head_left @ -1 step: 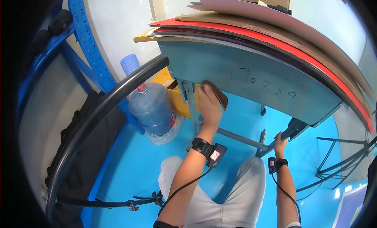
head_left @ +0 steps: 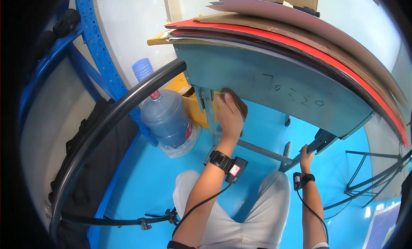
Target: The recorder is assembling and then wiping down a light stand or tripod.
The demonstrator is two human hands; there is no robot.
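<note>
A grey-green metal desk stands before me, with dark handwritten marks on its panel. My left hand is closed on a brown curved sheet, which looks like sandpaper. It is just under the panel's lower edge, beside the desk's left leg. Part of the sheet is hidden behind my fingers, and I cannot tell whether it touches the metal. Lower on the right, my right hand wraps round the desk's right leg. A black strap with a small box sits on each wrist.
Red, brown and pale boards lie stacked on the desk. On the left are a large water bottle, a yellow bin, a black curved tube and a blue rack. Thin black metal frames stand at the right.
My left hand and the brown sheet have shifted very slightly, and the sheet is turned a little. My right hand keeps its place on the leg.
</note>
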